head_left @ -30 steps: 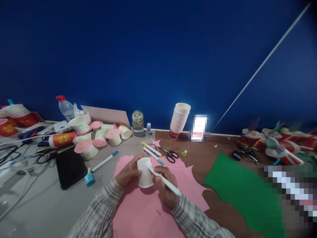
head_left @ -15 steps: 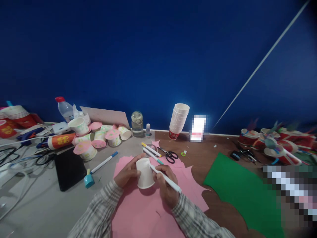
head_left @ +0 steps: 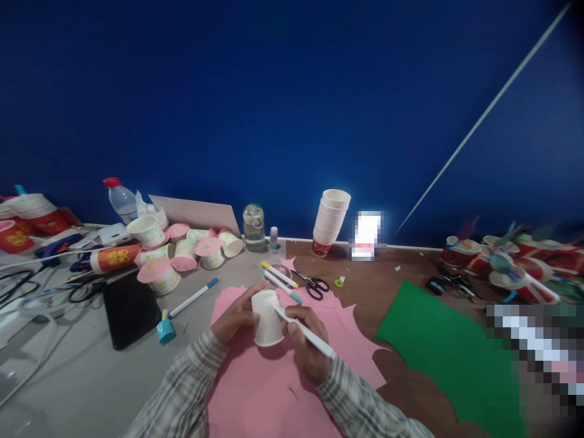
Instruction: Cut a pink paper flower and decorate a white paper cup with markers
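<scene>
A white paper cup [head_left: 266, 321] is upside down, its wide rim toward me, above the pink paper [head_left: 269, 389]. My left hand [head_left: 238, 314] is closed around the cup's left side. In my right hand [head_left: 310, 347] is a white marker [head_left: 314, 342], its tip at the upper right of the cup's wall; some right fingers are against the cup. Any mark at the tip is too small to make out. Just beyond lie a yellow-capped marker [head_left: 280, 275], a teal-capped marker [head_left: 283, 287] and black-handled scissors [head_left: 316, 287].
Decorated cups [head_left: 185, 252] cluster at the left, near a black tablet-like slab [head_left: 131, 310] and a blue-capped marker [head_left: 194, 298]. A leaning stack of paper cups [head_left: 331, 222] and a glass jar [head_left: 253, 228] stand by the wall. Green paper [head_left: 451, 353] lies right.
The cup, both hands and the marker stay in nearly the same place. The whole view has shifted very slightly.
</scene>
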Tool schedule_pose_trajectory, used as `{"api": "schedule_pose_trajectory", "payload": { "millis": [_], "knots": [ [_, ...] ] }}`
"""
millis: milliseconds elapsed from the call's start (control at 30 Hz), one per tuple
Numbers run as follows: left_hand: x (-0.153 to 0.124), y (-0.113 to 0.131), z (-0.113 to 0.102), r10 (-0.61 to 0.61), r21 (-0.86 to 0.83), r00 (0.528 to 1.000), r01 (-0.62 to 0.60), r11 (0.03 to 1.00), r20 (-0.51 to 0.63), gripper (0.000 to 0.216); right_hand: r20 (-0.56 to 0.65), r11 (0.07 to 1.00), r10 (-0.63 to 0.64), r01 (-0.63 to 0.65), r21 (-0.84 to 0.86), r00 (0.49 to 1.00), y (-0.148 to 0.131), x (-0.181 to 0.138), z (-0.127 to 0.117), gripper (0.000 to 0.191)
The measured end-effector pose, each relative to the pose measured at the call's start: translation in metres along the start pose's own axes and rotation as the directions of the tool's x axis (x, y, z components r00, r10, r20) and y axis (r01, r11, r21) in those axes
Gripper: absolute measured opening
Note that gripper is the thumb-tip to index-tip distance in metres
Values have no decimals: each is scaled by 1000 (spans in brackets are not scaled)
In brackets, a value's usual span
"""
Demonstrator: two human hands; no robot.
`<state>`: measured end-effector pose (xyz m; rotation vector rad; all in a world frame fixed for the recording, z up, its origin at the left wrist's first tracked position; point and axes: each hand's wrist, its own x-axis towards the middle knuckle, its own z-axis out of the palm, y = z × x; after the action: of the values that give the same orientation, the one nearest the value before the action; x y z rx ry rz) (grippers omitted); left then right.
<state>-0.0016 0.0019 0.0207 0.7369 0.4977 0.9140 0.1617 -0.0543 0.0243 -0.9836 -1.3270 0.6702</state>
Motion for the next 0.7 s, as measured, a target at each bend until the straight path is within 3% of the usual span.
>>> {"api": "schedule_pose_trajectory", "payload": {
  "millis": [200, 400, 700],
  "knots": [
    [-1, 1, -2, 9, 3, 999, -9, 1000, 37, 69, -187, 998, 63, -65, -6, 980, -6, 8, 8, 27],
    [1, -1, 0, 43, 12, 999, -43, 999, 7, 64, -9, 997, 64, -64, -51, 998, -2, 5, 5, 24],
    [10, -10, -8, 104, 113, 982, -86, 990, -157, 48, 22, 985, -40, 43, -167, 999, 5, 3, 2, 30]
  ]
}}
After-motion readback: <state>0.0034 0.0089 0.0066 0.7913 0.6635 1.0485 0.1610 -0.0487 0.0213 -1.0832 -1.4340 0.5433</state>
